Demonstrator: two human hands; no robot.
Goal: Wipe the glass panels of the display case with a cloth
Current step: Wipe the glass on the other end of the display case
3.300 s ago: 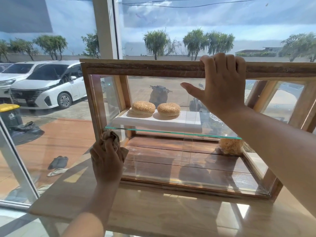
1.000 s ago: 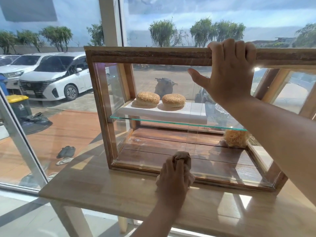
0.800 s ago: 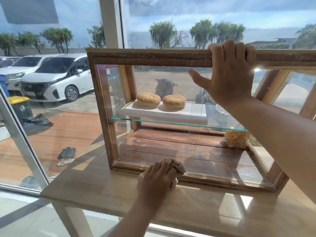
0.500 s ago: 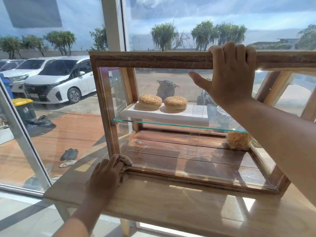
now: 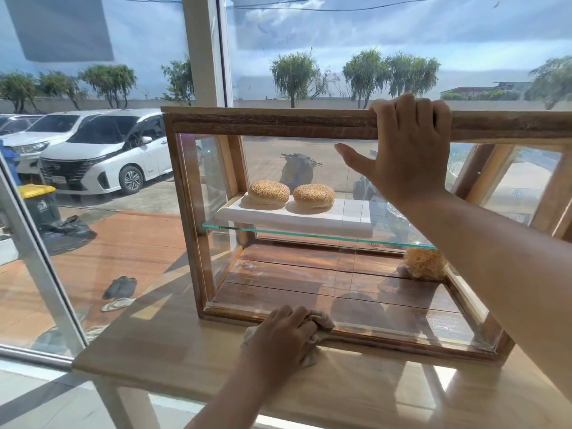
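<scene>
A single wide-angle camera, worn on the person's head, looks forward and down at the wooden display case (image 5: 278, 123) from close in, near enough for the wearer to touch it. The case sits mid-frame on a table (image 5: 173, 351) (uprights splay outward toward the frame's edges), with the window (image 5: 340, 41) beyond filling the upper part.

Only two hands and their forearms show of this person. The left hand (image 5: 284, 335) lies low, near 6 o'clock, on a slim forearm that is bare from the wrist down to the bottom edge. The right hand (image 5: 405, 150) is up toward 1 o'clock. Its forearm, coming in from 4 o'clock, is likewise bare along its whole visible length and looks far broader. Knuckles and finger creases show plainly on both hands, and both wrists are uncovered.
</scene>
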